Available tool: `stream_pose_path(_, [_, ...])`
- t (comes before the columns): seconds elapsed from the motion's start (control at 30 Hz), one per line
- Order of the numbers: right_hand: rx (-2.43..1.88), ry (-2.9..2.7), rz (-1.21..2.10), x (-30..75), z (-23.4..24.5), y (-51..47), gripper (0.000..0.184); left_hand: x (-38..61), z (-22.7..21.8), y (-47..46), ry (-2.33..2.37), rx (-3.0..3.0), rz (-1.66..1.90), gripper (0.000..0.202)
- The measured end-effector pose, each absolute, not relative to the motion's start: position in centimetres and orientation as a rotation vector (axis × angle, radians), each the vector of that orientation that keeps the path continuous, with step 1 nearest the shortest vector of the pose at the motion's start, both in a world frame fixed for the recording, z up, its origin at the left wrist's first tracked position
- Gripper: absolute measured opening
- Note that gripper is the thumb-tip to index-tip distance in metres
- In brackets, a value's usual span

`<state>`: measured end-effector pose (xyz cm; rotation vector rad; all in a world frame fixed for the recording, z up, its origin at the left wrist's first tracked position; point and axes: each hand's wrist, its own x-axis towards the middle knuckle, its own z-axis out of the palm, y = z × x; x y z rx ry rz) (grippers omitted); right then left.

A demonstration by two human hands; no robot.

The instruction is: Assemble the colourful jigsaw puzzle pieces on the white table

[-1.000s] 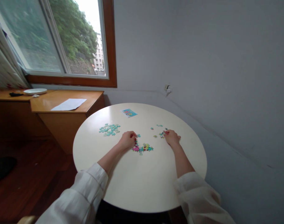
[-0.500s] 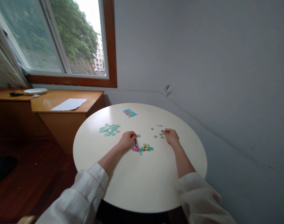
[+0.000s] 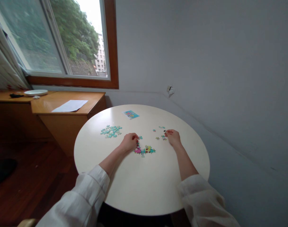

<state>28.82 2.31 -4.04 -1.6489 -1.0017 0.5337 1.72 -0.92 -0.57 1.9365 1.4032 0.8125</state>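
On the round cream table (image 3: pixel 144 186) lies a small joined cluster of colourful puzzle pieces (image 3: pixel 145 149). My left hand (image 3: pixel 129 142) rests curled at the cluster's left edge, fingertips pressed on its pieces. My right hand (image 3: pixel 173 137) is curled to the right, pinching a small dark puzzle piece (image 3: pixel 165 131) at its fingertips, beside a few scattered loose pieces (image 3: pixel 160 134). A heap of teal pieces (image 3: pixel 111 131) lies to the left, apart from both hands.
A small blue picture card (image 3: pixel 131 114) lies at the table's far side. A wooden desk (image 3: pixel 63 110) with a white sheet of paper (image 3: pixel 70 106) and a white plate (image 3: pixel 36 92) stands left under the window. A grey wall runs along the right.
My right hand has shifted slightly up and away among the loose pieces and now pinches a small dark piece. My left hand has stayed on the cluster.
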Motion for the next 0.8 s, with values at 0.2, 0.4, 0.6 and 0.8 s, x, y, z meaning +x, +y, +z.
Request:
stream_pose_path(0.2, [-1.564, -1.004, 0.574, 28.59, -4.18, 2.49, 0.004, 1.64, -0.91, -0.7, 1.395, 1.958, 0.825, 0.025])
stream_pose_path(0.4, [-1.495, -1.046, 0.582, 28.39, -4.15, 2.31, 0.01, 1.63, -0.88, -0.69, 1.391, 1.97, 0.83, 0.024])
stream_pose_path(0.6, [-1.495, -1.113, 0.56, 28.4, -4.06, 2.2, 0.018, 1.72, -0.5, -0.94, 1.398, 1.949, 0.81, 0.025])
stream_pose_path(0.8, [-1.495, -1.161, 0.49, 28.36, -4.08, 2.24, 0.021, 1.74, -0.32, -1.03, 1.4, 1.945, 0.804, 0.025])
